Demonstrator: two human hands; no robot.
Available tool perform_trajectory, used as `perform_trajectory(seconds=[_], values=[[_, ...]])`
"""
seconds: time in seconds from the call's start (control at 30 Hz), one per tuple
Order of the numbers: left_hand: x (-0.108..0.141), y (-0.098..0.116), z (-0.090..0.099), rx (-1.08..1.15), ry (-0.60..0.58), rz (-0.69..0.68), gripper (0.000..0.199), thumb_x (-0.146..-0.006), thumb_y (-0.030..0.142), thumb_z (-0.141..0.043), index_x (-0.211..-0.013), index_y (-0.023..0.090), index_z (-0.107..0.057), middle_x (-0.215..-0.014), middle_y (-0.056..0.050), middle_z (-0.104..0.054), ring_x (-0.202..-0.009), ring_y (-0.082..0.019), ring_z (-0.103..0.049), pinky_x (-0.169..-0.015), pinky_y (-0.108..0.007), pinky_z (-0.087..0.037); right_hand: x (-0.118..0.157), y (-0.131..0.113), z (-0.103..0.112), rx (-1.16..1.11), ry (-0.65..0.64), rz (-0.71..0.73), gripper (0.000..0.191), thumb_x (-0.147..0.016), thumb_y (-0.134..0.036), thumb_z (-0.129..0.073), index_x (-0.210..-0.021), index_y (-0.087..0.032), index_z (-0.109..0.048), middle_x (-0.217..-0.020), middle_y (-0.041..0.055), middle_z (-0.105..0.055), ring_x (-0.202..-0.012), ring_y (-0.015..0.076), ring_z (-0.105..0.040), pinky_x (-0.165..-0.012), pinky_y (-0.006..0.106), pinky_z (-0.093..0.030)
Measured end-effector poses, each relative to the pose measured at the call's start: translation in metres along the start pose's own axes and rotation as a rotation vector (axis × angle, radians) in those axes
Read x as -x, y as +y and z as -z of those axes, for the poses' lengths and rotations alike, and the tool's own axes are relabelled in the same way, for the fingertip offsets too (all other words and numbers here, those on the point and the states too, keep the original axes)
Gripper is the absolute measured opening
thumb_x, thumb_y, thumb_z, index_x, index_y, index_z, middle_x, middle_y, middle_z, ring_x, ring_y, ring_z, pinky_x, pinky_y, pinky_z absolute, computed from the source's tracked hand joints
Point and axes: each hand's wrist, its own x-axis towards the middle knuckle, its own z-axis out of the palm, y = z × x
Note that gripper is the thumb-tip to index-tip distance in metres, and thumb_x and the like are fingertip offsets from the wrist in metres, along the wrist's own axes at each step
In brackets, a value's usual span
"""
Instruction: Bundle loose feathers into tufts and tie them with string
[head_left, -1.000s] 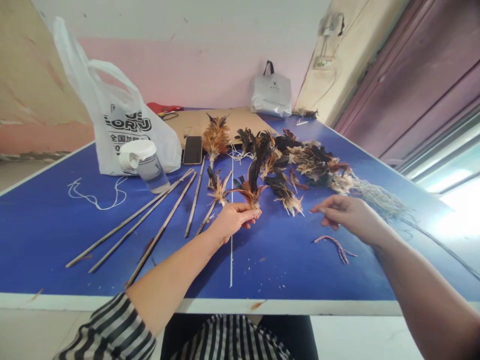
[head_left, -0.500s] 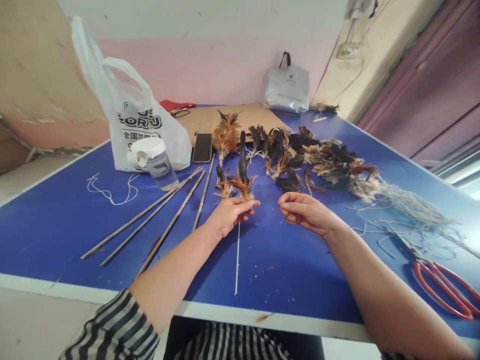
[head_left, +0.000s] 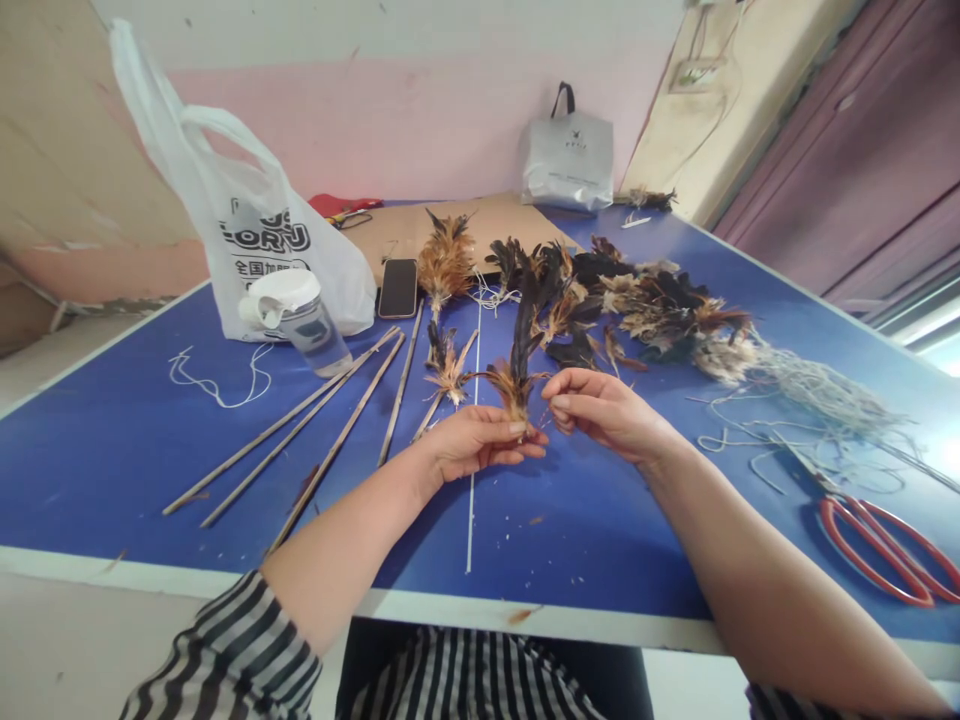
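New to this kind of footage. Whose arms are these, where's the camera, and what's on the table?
No machine here: those are a person's own two bare arms in a striped top. The view comes from one camera worn on the head, looking forward and down.

The left hand holds a small feather bunch by its base. The right hand is close beside it, fingers pinched, apparently on a thin thread, though that is hard to make out.

On the blue table lie sticks to the left, a pile of feathers beyond the right hand, and red-handled scissors at far right. Farther back are a phone, a white bag and a silver bag.
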Motion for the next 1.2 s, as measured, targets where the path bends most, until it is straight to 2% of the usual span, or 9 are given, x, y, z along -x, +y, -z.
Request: perform_trajectory(seconds=[0.13, 0.27, 0.37, 0.47, 0.57, 0.7, 1.2], values=[[-0.001, 0.003, -0.001, 0.022, 0.07, 0.018, 0.009, -0.077, 0.014, -0.062, -0.082, 0.007, -0.066, -0.088, -0.013, -0.07, -0.077, -0.015, -0.068, -0.063, -0.017, -0.052, 0.001, -0.004, 0.002, 0.085, 0.01, 0.012, 0.016, -0.072, -0.026, -0.065, -0.084, -0.017, -0.059, -0.058, -0.0036, -0.053, -0.052, 0.0074, -0.046, -0.052, 0.022, -0.038], [-0.001, 0.006, -0.002, 0.009, 0.156, 0.039, 0.008, -0.076, 0.014, -0.064, -0.078, 0.007, -0.066, -0.079, -0.012, -0.07, -0.069, -0.014, -0.068, -0.059, -0.017, -0.052, 0.002, -0.008, 0.004, 0.352, 0.061, 0.007, 0.02, -0.072, -0.03, -0.065, -0.086, -0.017, -0.061, -0.062, -0.0027, -0.055, -0.055, 0.0079, -0.048, -0.054, 0.022, -0.039], [-0.001, 0.007, 0.0, -0.02, 0.177, 0.03, 0.012, -0.072, 0.017, -0.068, -0.078, 0.007, -0.067, -0.078, -0.012, -0.07, -0.067, -0.014, -0.067, -0.057, -0.017, -0.051, 0.003, -0.009, 0.005, 0.588, 0.065, 0.032, 0.024, -0.07, -0.031, -0.066, -0.091, -0.018, -0.064, -0.067, -0.0013, -0.057, -0.059, 0.01, -0.05, -0.056, 0.024, -0.041], [-0.001, 0.005, 0.003, -0.057, 0.162, 0.022, 0.02, -0.067, 0.021, -0.073, -0.079, 0.006, -0.067, -0.079, -0.013, -0.07, -0.069, -0.016, -0.067, -0.057, -0.018, -0.051, 0.003, -0.007, 0.004, 0.831, 0.057, 0.176, 0.017, -0.072, -0.028, -0.064, -0.086, -0.019, -0.067, -0.071, 0.0012, -0.06, -0.064, 0.0126, -0.054, -0.061, 0.026, -0.043], [0.0, 0.003, 0.003, -0.09, 0.138, 0.033, 0.026, -0.062, 0.024, -0.076, -0.078, 0.006, -0.067, -0.08, -0.014, -0.069, -0.069, -0.017, -0.067, -0.057, -0.019, -0.05, 0.002, -0.007, 0.002, 0.974, 0.035, 0.351, 0.01, -0.075, -0.021, -0.059, -0.077, -0.019, -0.069, -0.075, 0.0028, -0.061, -0.071, 0.0137, -0.056, -0.066, 0.027, -0.044], [0.001, 0.003, 0.001, -0.108, 0.138, 0.047, 0.028, -0.059, 0.026, -0.078, -0.077, 0.006, -0.068, -0.077, -0.012, -0.069, -0.068, -0.017, -0.067, -0.056, -0.019, -0.05, 0.002, -0.008, 0.0, 1.034, 0.078, 0.425, 0.01, -0.077, -0.018, -0.058, -0.076, -0.019, -0.068, -0.075, 0.0033, -0.061, -0.071, 0.0136, -0.056, -0.067, 0.027, -0.044], [0.003, 0.007, -0.006, -0.07, 0.209, 0.052, 0.022, -0.06, 0.019, -0.077, -0.075, 0.006, -0.068, -0.062, -0.005, -0.065, -0.054, -0.011, -0.063, -0.05, -0.016, -0.05, 0.004, -0.009, -0.008, 1.039, 0.149, 0.462, 0.01, -0.077, -0.02, -0.056, -0.074, -0.019, -0.065, -0.072, 0.0031, -0.06, -0.063, 0.0128, -0.054, -0.062, 0.027, -0.043]])
